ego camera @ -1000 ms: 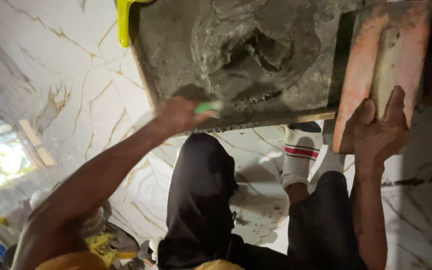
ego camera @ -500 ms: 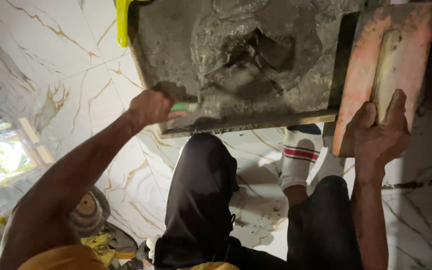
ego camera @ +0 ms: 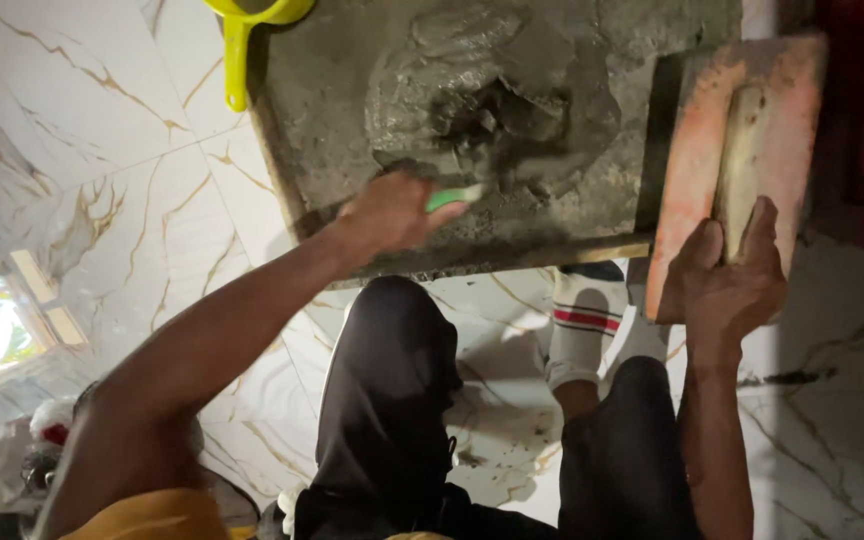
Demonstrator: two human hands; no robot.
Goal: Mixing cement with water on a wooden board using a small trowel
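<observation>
Head view, looking down. Left hand (ego camera: 392, 210): grip clenched round the green handle (ego camera: 455, 196) of a trowel; its blade, blurred and coated grey, goes into the wet mortar (ego camera: 482, 90). Mortar: lumpy grey heap w/ a dark gouged hollow near its centre, glossy in places, lying on a flat mixing board (ego camera: 302, 130), rectangular, smeared grey, w/ a wooden edge strip along its near side. Board rests on the floor.

Right hand (ego camera: 727, 280): fingers wrapped over the lower end of the pale wooden handle of an orange float (ego camera: 692, 150), a flat oblong plate, chalky and worn, standing just beside the board's right edge; thumb on the plate's face. Grip closed on the float.

Yellow scoop (ego camera: 242, 40): plastic, smooth, long handle, at the board's upper-left corner, touching it.

Floor (ego camera: 102, 170): polished white marble-look tiles w/ gold veins, thin joint lines, grey spatter near the feet. Person squats; black trousers (ego camera: 392, 400), white sock (ego camera: 584, 320) w/ red and dark stripes under the board's near edge. Bright window reflection at far left.
</observation>
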